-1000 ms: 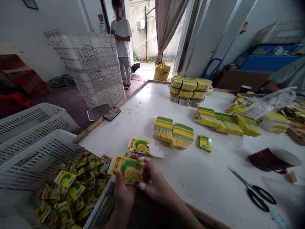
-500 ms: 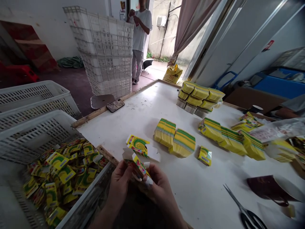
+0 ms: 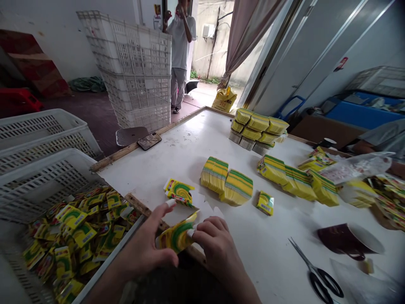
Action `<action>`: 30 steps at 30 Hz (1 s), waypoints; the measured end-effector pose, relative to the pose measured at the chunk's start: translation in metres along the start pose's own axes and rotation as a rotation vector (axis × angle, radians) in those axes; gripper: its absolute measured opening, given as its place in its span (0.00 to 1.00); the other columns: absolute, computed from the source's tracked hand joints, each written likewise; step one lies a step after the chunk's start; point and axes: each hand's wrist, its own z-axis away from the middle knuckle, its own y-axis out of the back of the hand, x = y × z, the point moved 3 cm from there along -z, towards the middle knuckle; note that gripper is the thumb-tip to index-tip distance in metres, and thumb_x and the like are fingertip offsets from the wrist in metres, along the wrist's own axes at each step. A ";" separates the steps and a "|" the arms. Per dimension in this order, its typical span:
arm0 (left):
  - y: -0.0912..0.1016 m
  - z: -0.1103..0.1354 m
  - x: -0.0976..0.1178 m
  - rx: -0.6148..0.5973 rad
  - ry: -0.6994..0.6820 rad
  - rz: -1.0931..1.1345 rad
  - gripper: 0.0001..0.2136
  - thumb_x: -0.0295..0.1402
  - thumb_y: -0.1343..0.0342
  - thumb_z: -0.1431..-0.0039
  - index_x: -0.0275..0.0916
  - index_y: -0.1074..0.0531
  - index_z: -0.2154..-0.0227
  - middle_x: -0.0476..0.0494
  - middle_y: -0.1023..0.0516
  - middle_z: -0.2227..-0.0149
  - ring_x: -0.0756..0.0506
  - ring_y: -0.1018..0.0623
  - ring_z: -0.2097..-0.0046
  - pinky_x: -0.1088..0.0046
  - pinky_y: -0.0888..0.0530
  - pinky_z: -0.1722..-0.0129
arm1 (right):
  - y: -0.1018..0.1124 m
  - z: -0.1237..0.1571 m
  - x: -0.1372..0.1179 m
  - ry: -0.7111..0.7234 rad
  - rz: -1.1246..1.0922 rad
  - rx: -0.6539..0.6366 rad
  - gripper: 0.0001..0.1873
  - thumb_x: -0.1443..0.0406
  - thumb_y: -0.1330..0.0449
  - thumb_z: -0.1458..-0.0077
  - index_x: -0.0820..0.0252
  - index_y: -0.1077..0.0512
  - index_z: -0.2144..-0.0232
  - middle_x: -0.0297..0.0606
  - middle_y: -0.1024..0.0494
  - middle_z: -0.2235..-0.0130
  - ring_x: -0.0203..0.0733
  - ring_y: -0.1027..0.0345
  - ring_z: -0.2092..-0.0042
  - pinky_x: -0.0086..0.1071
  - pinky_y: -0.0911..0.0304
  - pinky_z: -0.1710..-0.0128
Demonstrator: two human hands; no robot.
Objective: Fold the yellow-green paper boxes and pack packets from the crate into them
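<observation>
Both my hands hold one small yellow-and-green carton [image 3: 177,234] at the near edge of the white table [image 3: 190,147]. My left hand [image 3: 148,249] grips its left end, forefinger stretched out over it. My right hand [image 3: 213,245] pinches its right end with curled fingers. Just beyond lies another flat yellow-and-green carton [image 3: 179,191] with white flaps. To my left a white plastic crate [image 3: 47,181] is filled with several folded cartons of the same print.
Stacks of flat yellow cartons [image 3: 226,185] lie mid-table, more stacks [image 3: 257,126] farther back. Scissors [image 3: 316,270] and a dark cup [image 3: 348,240] lie at right. A phone [image 3: 148,140] rests at the table's left edge. White crates [image 3: 136,67] and a standing person [image 3: 179,50] are behind.
The carton has been lowered and turned from edge-up to lying nearly flat between my hands at the table edge. My left forefinger has stretched out. The person behind raised a hand.
</observation>
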 end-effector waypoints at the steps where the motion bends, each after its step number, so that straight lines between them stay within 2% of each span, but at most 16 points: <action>1: -0.006 0.002 0.002 -0.084 0.004 -0.081 0.43 0.37 0.25 0.74 0.44 0.29 0.46 0.34 0.23 0.49 0.30 0.25 0.47 0.52 0.29 0.47 | -0.001 0.001 -0.004 0.038 0.010 -0.038 0.09 0.69 0.44 0.38 0.50 0.26 0.63 0.33 0.21 0.66 0.44 0.32 0.60 0.47 0.41 0.48; 3: -0.020 0.005 0.000 -0.188 0.021 -0.148 0.37 0.32 0.28 0.66 0.45 0.29 0.47 0.38 0.20 0.54 0.34 0.21 0.53 0.56 0.25 0.52 | -0.005 0.007 -0.008 0.042 -0.021 -0.023 0.13 0.69 0.44 0.40 0.46 0.29 0.55 0.34 0.22 0.58 0.47 0.33 0.51 0.53 0.53 0.38; 4: -0.026 0.007 -0.002 -0.187 0.028 -0.161 0.33 0.32 0.31 0.61 0.44 0.30 0.47 0.39 0.20 0.56 0.35 0.20 0.56 0.58 0.24 0.55 | -0.006 0.011 -0.005 -0.009 -0.051 0.050 0.19 0.68 0.43 0.41 0.45 0.33 0.49 0.37 0.25 0.51 0.49 0.37 0.45 0.55 0.58 0.36; 6: -0.034 0.010 -0.008 -0.108 0.028 -0.202 0.31 0.31 0.34 0.56 0.43 0.32 0.46 0.40 0.19 0.59 0.37 0.20 0.59 0.61 0.24 0.57 | -0.008 0.020 0.005 -0.189 -0.170 0.250 0.32 0.65 0.42 0.42 0.46 0.46 0.38 0.43 0.38 0.38 0.54 0.48 0.36 0.57 0.57 0.36; 7: -0.037 0.012 -0.010 -0.064 0.017 -0.218 0.32 0.32 0.34 0.57 0.43 0.32 0.45 0.39 0.19 0.59 0.37 0.20 0.59 0.62 0.24 0.57 | -0.011 0.024 0.011 -0.286 -0.273 0.320 0.36 0.62 0.42 0.42 0.49 0.51 0.36 0.46 0.44 0.35 0.56 0.51 0.35 0.56 0.54 0.37; 8: -0.039 0.014 -0.012 -0.037 0.004 -0.218 0.33 0.32 0.33 0.58 0.43 0.32 0.45 0.39 0.19 0.58 0.37 0.21 0.59 0.62 0.24 0.58 | -0.015 0.027 0.015 -0.372 -0.403 0.337 0.36 0.59 0.42 0.42 0.52 0.52 0.35 0.48 0.45 0.35 0.56 0.51 0.35 0.55 0.51 0.37; 9: -0.042 0.016 -0.013 -0.029 -0.012 -0.202 0.34 0.31 0.32 0.59 0.43 0.32 0.45 0.39 0.20 0.57 0.36 0.20 0.59 0.63 0.25 0.58 | -0.021 0.028 0.018 -0.450 -0.556 0.310 0.34 0.56 0.43 0.41 0.53 0.49 0.36 0.48 0.42 0.36 0.56 0.47 0.36 0.53 0.47 0.39; 11: -0.048 0.022 -0.013 -0.067 -0.058 -0.155 0.35 0.28 0.33 0.59 0.45 0.33 0.44 0.39 0.20 0.55 0.36 0.21 0.57 0.64 0.25 0.57 | -0.035 0.028 0.018 -0.574 -0.897 0.202 0.30 0.51 0.45 0.42 0.56 0.39 0.41 0.48 0.30 0.43 0.56 0.38 0.41 0.50 0.40 0.43; 13: -0.055 0.027 -0.010 -0.122 -0.125 -0.157 0.34 0.26 0.36 0.58 0.48 0.34 0.43 0.40 0.21 0.54 0.36 0.21 0.55 0.64 0.25 0.56 | -0.045 0.025 0.012 -0.663 -1.182 0.128 0.29 0.50 0.42 0.45 0.56 0.33 0.45 0.46 0.23 0.52 0.56 0.33 0.46 0.48 0.35 0.47; 15: -0.058 0.030 -0.009 -0.164 -0.172 -0.208 0.32 0.24 0.38 0.57 0.48 0.34 0.45 0.41 0.21 0.54 0.37 0.21 0.56 0.66 0.26 0.58 | -0.051 0.023 0.008 -0.696 -1.316 0.100 0.29 0.53 0.37 0.49 0.55 0.32 0.46 0.43 0.21 0.56 0.55 0.31 0.48 0.46 0.35 0.48; 17: -0.058 0.030 -0.010 -0.190 -0.159 -0.263 0.31 0.23 0.40 0.57 0.48 0.35 0.47 0.43 0.21 0.57 0.39 0.21 0.60 0.67 0.26 0.61 | -0.052 0.022 0.007 -0.689 -1.287 0.082 0.29 0.53 0.37 0.48 0.54 0.33 0.45 0.42 0.21 0.55 0.52 0.31 0.47 0.45 0.36 0.46; 19: -0.054 0.028 -0.014 -0.218 -0.104 -0.284 0.31 0.22 0.40 0.58 0.47 0.37 0.48 0.45 0.21 0.60 0.40 0.21 0.62 0.69 0.27 0.63 | -0.050 0.023 0.008 -0.648 -1.165 0.066 0.30 0.51 0.41 0.44 0.54 0.35 0.42 0.44 0.23 0.52 0.52 0.31 0.47 0.45 0.37 0.45; 22: -0.049 0.023 -0.020 -0.214 -0.040 -0.241 0.32 0.23 0.40 0.56 0.45 0.40 0.46 0.44 0.21 0.62 0.40 0.21 0.64 0.68 0.27 0.65 | -0.044 0.023 0.008 -0.462 -0.877 0.011 0.30 0.55 0.46 0.39 0.54 0.44 0.37 0.46 0.31 0.42 0.52 0.36 0.42 0.45 0.39 0.43; 24: -0.046 0.020 -0.023 -0.144 -0.029 -0.160 0.32 0.25 0.38 0.57 0.43 0.38 0.46 0.40 0.21 0.58 0.38 0.21 0.60 0.65 0.26 0.61 | -0.041 0.021 0.004 -0.307 -0.656 -0.039 0.30 0.65 0.47 0.39 0.51 0.45 0.36 0.44 0.38 0.37 0.50 0.43 0.37 0.44 0.43 0.39; 26: -0.043 0.018 -0.025 -0.034 -0.002 -0.084 0.30 0.26 0.36 0.60 0.43 0.34 0.50 0.36 0.23 0.53 0.35 0.22 0.54 0.60 0.26 0.56 | -0.040 0.019 0.003 -0.214 -0.497 -0.046 0.30 0.72 0.50 0.41 0.48 0.42 0.37 0.41 0.40 0.35 0.47 0.47 0.34 0.41 0.44 0.38; 30: -0.036 0.018 -0.030 0.090 0.048 -0.192 0.27 0.28 0.34 0.61 0.43 0.31 0.53 0.39 0.23 0.54 0.35 0.23 0.53 0.57 0.26 0.54 | -0.040 0.017 0.008 -0.184 -0.355 0.020 0.28 0.74 0.51 0.43 0.51 0.35 0.42 0.46 0.37 0.37 0.47 0.41 0.37 0.38 0.37 0.43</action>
